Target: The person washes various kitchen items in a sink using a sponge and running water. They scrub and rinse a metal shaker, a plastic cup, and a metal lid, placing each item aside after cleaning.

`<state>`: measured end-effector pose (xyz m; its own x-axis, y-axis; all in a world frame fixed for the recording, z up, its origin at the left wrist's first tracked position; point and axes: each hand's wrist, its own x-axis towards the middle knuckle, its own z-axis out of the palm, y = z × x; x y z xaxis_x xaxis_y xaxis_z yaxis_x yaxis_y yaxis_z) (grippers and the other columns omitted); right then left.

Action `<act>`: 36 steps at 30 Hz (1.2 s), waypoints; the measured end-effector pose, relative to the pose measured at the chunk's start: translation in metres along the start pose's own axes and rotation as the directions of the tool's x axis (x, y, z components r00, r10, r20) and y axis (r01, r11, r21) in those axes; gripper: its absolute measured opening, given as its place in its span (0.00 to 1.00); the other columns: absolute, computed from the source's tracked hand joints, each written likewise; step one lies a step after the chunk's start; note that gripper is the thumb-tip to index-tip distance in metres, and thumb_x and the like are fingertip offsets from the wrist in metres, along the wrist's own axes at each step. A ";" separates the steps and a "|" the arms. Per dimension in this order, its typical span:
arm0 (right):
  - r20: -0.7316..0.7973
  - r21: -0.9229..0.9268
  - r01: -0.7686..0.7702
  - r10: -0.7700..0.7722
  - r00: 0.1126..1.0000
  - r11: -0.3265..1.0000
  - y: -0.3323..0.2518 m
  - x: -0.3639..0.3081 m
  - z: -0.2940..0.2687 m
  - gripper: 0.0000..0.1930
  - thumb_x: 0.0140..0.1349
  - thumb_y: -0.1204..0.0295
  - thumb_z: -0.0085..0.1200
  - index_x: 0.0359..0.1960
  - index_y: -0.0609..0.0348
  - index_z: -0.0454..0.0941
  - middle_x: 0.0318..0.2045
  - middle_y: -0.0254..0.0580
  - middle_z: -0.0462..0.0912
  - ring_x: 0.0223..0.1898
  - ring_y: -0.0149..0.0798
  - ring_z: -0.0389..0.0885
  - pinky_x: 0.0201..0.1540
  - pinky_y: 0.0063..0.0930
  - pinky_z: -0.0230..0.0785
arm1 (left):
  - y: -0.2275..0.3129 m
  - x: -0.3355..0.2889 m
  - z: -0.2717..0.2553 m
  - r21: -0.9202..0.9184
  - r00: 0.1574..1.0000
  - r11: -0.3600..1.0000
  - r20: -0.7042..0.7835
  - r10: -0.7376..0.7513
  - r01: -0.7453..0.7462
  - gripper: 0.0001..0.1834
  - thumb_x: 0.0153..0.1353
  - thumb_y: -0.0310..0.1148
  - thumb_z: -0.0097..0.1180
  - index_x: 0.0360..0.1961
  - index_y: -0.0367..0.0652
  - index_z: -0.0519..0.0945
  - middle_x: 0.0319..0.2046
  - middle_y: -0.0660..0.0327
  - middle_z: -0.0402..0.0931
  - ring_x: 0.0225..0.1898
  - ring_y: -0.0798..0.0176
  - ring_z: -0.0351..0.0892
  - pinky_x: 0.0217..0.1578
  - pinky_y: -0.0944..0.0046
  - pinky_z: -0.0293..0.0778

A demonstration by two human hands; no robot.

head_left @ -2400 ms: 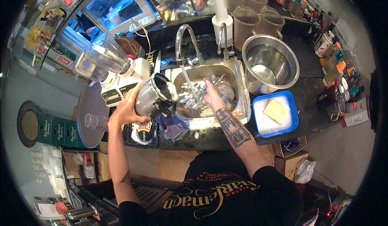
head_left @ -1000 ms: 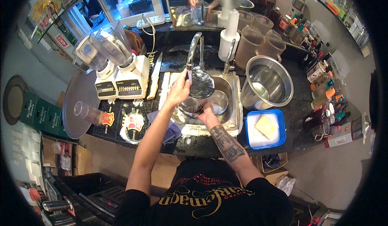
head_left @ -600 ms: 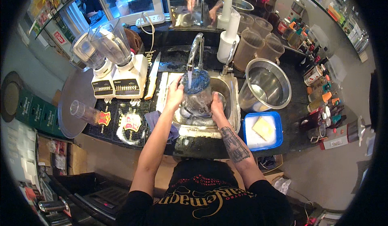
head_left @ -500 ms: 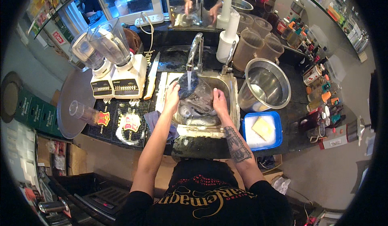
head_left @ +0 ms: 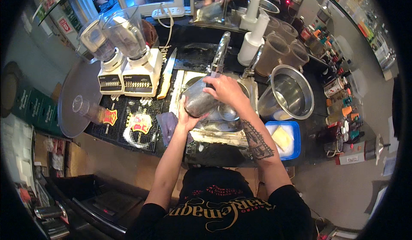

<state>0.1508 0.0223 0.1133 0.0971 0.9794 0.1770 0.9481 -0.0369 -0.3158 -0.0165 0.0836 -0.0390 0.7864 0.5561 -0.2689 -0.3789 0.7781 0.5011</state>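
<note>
Item: blender jug [head_left: 201, 101], clear plastic, tipped on its side over the sink [head_left: 223, 124], just below the tap [head_left: 219, 53].

Left hand [head_left: 185, 119]: cupping the jug's underside from the near edge, fingers curling up around it.

Right hand [head_left: 226, 89]: lying on top of the jug, fingers spread and pressing down on its wall.

Step in hand, as it looks: the jug is being washed or rinsed; whether water is running cannot be told.

Next move would call for: a firm two-handed hold on a wet, slippery wall while tipping it out.

Nearby: two blender bases [head_left: 131, 79] to the left, a knife [head_left: 166, 73] beside them, a steel pot [head_left: 288, 95] to the right, a blue tray [head_left: 293, 142] holding a yellow sponge [head_left: 282, 138].
</note>
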 end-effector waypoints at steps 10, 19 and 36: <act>-0.063 0.258 0.228 -0.219 0.974 0.939 0.015 0.031 -0.007 0.18 0.57 0.58 0.62 0.47 0.50 0.81 0.34 0.51 0.84 0.33 0.53 0.83 0.38 0.41 0.74 | 0.007 -0.002 -0.001 -0.221 0.981 0.961 0.138 -0.139 0.168 0.44 0.60 0.72 0.34 0.71 0.60 0.54 0.70 0.53 0.52 0.70 0.39 0.50 0.56 0.18 0.53; -0.139 0.226 0.219 -0.192 0.972 0.949 0.014 0.024 0.013 0.21 0.62 0.67 0.57 0.57 0.45 0.72 0.37 0.54 0.83 0.41 0.58 0.81 0.41 0.42 0.73 | -0.001 0.008 -0.022 -0.286 0.946 0.915 0.236 -0.222 0.286 0.44 0.60 0.71 0.36 0.71 0.57 0.56 0.68 0.50 0.55 0.65 0.33 0.57 0.58 0.17 0.50; -0.134 0.289 0.130 -0.094 0.986 0.948 0.022 0.017 0.024 0.28 0.62 0.68 0.55 0.64 0.62 0.65 0.37 0.63 0.80 0.41 0.58 0.80 0.45 0.43 0.70 | 0.000 0.009 -0.010 -0.040 0.991 0.999 0.130 -0.028 0.033 0.43 0.61 0.68 0.41 0.69 0.52 0.58 0.67 0.52 0.59 0.65 0.43 0.61 0.56 0.23 0.60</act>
<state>0.1663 0.0433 0.0872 0.0469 0.9430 0.3296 0.8241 0.1499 -0.5462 -0.0144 0.0915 -0.0492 0.8535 0.4915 -0.1731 -0.3716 0.8070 0.4590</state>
